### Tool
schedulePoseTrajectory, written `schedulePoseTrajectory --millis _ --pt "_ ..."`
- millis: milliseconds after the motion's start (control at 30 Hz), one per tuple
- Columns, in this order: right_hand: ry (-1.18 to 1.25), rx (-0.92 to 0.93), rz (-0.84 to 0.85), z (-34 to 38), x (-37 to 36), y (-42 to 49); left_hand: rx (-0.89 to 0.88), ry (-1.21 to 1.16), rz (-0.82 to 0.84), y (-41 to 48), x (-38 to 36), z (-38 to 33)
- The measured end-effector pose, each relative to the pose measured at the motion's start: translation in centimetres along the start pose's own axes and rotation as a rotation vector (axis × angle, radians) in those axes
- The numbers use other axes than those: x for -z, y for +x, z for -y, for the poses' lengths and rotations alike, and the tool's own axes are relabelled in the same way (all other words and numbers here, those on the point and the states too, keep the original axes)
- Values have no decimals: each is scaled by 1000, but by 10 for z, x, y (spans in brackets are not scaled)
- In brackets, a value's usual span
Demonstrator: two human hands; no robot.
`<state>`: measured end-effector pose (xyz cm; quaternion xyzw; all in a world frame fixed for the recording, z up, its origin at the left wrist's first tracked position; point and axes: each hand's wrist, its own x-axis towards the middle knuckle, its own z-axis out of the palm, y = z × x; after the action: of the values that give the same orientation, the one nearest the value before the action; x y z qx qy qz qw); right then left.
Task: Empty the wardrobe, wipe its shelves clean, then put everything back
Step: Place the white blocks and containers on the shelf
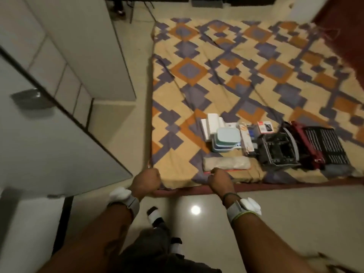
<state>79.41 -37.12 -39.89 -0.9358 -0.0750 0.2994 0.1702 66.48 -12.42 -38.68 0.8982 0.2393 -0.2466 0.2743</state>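
Left hand (146,181): the fingers (154,173) are curled into a fist at the near left corner of the bed (246,62); whether the sheet is pinched cannot be told.
Right hand (220,181): the fingers (216,172) are curled likewise at the bed's near edge, and nothing is clearly seen to be held.
Nearest item: a rolled beige cloth (226,163) is laid just beyond the right hand.
Tubs: a stack of pale blue tubs (226,139) is set behind the cloth; the top lid is on, so the contents are hidden.
Boxes: closed white boxes (211,125) are stacked touching the tubs, with a small red-and-black box (266,127) near them.
Crates: a black crate (277,151) is stood beside the tubs, too dark for its contents to be made out; a black slatted crate (327,147) is laid to its right.
Wardrobe (82,46): it is placed at the left, well apart from the pile, with its door (59,138) swung open; the shelves are hidden.
Done: emptying is judged to be under way or finished, as goods are lined up on the bed.
Left: wiping cannot be confirmed, and the putting back is judged still to be done.
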Motion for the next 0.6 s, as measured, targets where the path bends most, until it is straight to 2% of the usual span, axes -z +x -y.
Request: schedulePoseTrajectory --millis 167,333,467,600 --pt "91 -176 -14 -47 21 23 -128 61 100 83 -4 -53" --pt "147 -277 -54 -65 50 56 -143 118 193 145 11 -86" --pt "225 -288 -91 -66 73 106 -187 135 272 193 25 -113" --pt "246 -213 -143 -57 93 162 -92 40 238 231 32 -144"
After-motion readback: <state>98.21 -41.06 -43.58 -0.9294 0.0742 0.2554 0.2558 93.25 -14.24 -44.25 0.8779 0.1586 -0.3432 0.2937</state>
